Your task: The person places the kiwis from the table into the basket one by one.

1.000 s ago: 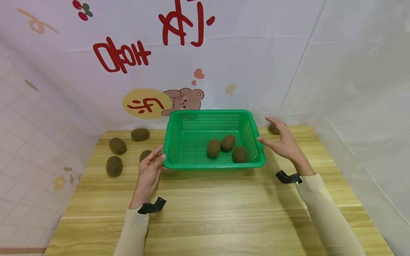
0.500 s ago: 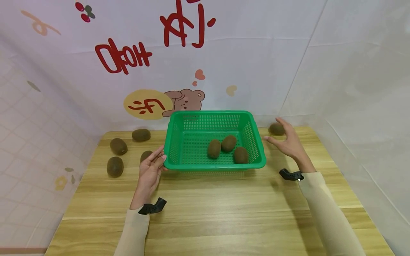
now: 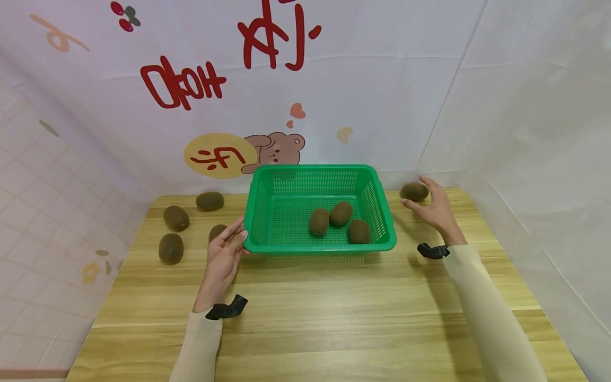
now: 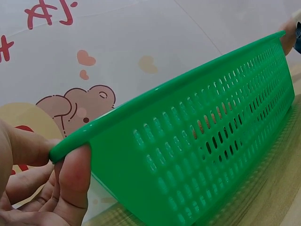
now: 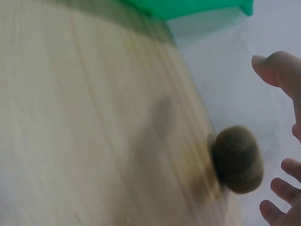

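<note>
White printed wall cloth fills the upper frame; wood table takes up the lower part. Green plastic basket sits mid-frame, holes through its sides, wide rolled rim; can't tell whether its base is fully down.

Left hand, left of centre, pinches the basket's near-left rim, thumb on top, fingers under; that hold is unchanged. Right hand is the change: a second ago its thumb was at the basket's right rim, now it's off to the right, thumb and fingers spread in a curve, gripping nothing. So the left hand alone has the basket, and the right looks to be lining up on a fruit.

That fruit is the lone kiwi, right of the basket near the table's back edge: brown, fuzzy, oval, on its side. Right wrist view shows a gap to the fingers.

Three kiwis lie in the basket's right half, same dull brown, whole. Four more kiwis sit loose at left; the one by the left hand is partly hidden.
</note>
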`<state>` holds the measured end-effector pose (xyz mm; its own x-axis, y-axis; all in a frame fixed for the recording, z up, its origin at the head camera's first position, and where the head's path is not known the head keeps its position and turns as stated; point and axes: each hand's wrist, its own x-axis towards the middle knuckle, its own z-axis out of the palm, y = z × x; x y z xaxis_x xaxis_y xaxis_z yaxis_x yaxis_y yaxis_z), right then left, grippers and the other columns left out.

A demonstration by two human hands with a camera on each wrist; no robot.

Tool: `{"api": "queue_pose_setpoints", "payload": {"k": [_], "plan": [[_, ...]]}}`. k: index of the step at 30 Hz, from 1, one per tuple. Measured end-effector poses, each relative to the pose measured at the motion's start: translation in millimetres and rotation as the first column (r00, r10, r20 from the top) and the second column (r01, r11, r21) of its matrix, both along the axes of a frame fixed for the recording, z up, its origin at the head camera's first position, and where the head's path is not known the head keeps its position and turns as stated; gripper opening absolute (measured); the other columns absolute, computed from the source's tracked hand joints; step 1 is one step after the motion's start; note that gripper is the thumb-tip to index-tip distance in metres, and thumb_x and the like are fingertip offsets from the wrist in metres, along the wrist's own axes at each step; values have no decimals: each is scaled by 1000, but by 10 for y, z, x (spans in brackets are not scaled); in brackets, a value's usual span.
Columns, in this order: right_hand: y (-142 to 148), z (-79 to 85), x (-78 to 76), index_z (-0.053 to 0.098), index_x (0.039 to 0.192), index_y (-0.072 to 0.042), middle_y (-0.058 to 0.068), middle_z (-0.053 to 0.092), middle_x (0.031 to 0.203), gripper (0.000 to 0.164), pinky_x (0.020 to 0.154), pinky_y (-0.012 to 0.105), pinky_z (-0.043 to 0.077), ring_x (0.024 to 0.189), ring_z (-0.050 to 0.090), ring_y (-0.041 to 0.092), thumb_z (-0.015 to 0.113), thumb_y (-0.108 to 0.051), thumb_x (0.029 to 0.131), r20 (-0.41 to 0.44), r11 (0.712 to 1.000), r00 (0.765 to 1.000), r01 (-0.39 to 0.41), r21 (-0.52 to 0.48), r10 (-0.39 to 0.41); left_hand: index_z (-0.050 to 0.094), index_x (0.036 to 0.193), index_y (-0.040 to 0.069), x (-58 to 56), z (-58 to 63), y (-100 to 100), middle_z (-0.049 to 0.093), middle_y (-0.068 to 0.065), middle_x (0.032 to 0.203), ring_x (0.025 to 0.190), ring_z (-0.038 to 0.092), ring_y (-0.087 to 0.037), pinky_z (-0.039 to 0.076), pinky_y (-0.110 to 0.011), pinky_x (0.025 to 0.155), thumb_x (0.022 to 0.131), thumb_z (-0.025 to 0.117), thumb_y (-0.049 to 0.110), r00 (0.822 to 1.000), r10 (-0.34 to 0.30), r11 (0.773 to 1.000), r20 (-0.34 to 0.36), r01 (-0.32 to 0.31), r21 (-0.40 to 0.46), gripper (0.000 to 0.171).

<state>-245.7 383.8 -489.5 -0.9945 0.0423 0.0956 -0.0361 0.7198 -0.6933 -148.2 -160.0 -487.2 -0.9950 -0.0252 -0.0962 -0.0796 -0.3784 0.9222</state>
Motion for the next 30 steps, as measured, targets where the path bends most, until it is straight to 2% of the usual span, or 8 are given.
{"api": "queue_pose_setpoints", "payload": {"k": [4,9,15,18,22,25,30], "plan": [[38,-86,-76,23,165,-14,21,16,170,94,119,75,18,155,12,50,74,-46,93,13,999,999,37,6,-37,46,152,0,-1,7,-3,58,3,111,80,60,-4,54,-18,62,104,59,6,1000,-6,1000,-2,6,-6,50],[68,-131,-160,22,165,-15,23,15,170,95,119,75,18,154,11,52,72,-51,93,65,997,995,81,18,-82,45,153,1,5,13,-10,58,3,112,81,60,-4,54,-18,62,104,59,7,1000,-13,1000,2,13,-16,51],[100,-187,-255,22,165,-13,29,20,166,96,117,73,26,150,22,54,72,-51,93,101,995,990,100,13,-101,45,154,2,16,9,-18,56,2,115,85,58,-4,53,-18,64,105,59,9,1000,-20,999,11,21,-29,51],[95,-218,-284,24,164,-11,33,25,162,92,113,72,32,144,29,56,72,-47,94,96,994,990,106,23,-107,44,154,2,19,7,-16,57,2,114,84,59,-4,53,-18,64,105,59,8,1000,-17,1000,3,17,-19,51],[80,-247,-294,36,159,-10,35,34,154,80,107,71,37,135,38,55,74,-38,95,65,992,990,120,30,-122,44,153,0,13,6,-6,59,4,111,82,60,-4,54,-17,62,104,58,6,1000,-14,1000,-11,14,-6,51],[61,-253,-287,44,153,-7,36,39,150,71,107,71,36,133,39,55,75,-31,94,34,990,990,136,26,-137,44,153,-1,7,3,-3,59,5,110,82,60,-4,54,-17,62,104,58,5,1000,-11,1000,-15,11,-2,51],[37,-262,-269,47,149,-3,34,44,148,65,111,70,34,137,38,55,75,-26,95,2,988,988,153,30,-153,45,153,0,9,-1,-9,59,4,111,82,60,-4,54,-17,62,104,59,5,1000,-9,1000,-8,9,-4,51]]}}
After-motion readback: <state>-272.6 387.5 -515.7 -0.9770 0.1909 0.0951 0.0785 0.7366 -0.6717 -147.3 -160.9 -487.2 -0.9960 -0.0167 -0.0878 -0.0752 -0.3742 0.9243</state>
